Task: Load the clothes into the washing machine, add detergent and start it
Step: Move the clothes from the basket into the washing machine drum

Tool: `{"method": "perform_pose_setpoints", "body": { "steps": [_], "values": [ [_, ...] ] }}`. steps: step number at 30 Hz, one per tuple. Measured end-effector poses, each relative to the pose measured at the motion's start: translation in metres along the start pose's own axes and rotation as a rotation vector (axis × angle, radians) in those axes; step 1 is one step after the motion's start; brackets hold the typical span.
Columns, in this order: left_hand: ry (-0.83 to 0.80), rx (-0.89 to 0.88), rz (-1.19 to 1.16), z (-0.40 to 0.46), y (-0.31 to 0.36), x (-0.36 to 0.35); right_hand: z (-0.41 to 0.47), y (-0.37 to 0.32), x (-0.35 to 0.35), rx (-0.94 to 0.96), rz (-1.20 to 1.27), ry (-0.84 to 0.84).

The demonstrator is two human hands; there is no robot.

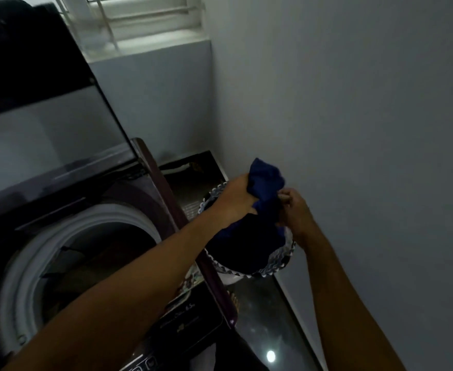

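Observation:
A dark blue garment (266, 180) is bunched up above a woven laundry basket (279, 259) that stands on the floor to the right of the washing machine. My left hand (236, 199) grips the garment from the left. My right hand (296, 207) pinches its right edge. Dark clothes fill the basket below. The top-loading washing machine (139, 263) has its lid (48, 113) raised, and its round drum opening (86, 261) shows some dark laundry inside.
A grey wall (354, 129) runs close along the right. A window with bars (139, 20) sits above the corner. The glossy dark floor (268, 330) lies between machine and wall. The machine's control panel (190, 325) is near the bottom.

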State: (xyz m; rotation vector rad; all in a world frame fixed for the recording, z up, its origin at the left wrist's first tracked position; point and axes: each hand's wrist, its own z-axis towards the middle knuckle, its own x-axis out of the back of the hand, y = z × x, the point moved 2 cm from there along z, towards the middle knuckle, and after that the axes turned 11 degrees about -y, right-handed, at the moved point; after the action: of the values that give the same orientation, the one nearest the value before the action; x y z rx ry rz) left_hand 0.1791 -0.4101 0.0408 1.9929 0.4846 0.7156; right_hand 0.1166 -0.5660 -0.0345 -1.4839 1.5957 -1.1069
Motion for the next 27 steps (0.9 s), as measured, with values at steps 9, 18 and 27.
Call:
{"method": "perform_pose_setpoints", "body": {
  "steps": [9,18,27],
  "values": [
    [0.087,-0.16,0.114,-0.026,0.025,0.006,-0.014,0.032,-0.031,-0.169,-0.126,0.238],
    [-0.141,-0.078,0.296,-0.016,-0.041,0.001,0.005,-0.034,-0.05,-0.087,0.153,0.137],
    [0.374,-0.134,0.145,-0.011,-0.034,0.037,0.0,-0.038,-0.024,-0.004,0.404,-0.176]
  ]
}}
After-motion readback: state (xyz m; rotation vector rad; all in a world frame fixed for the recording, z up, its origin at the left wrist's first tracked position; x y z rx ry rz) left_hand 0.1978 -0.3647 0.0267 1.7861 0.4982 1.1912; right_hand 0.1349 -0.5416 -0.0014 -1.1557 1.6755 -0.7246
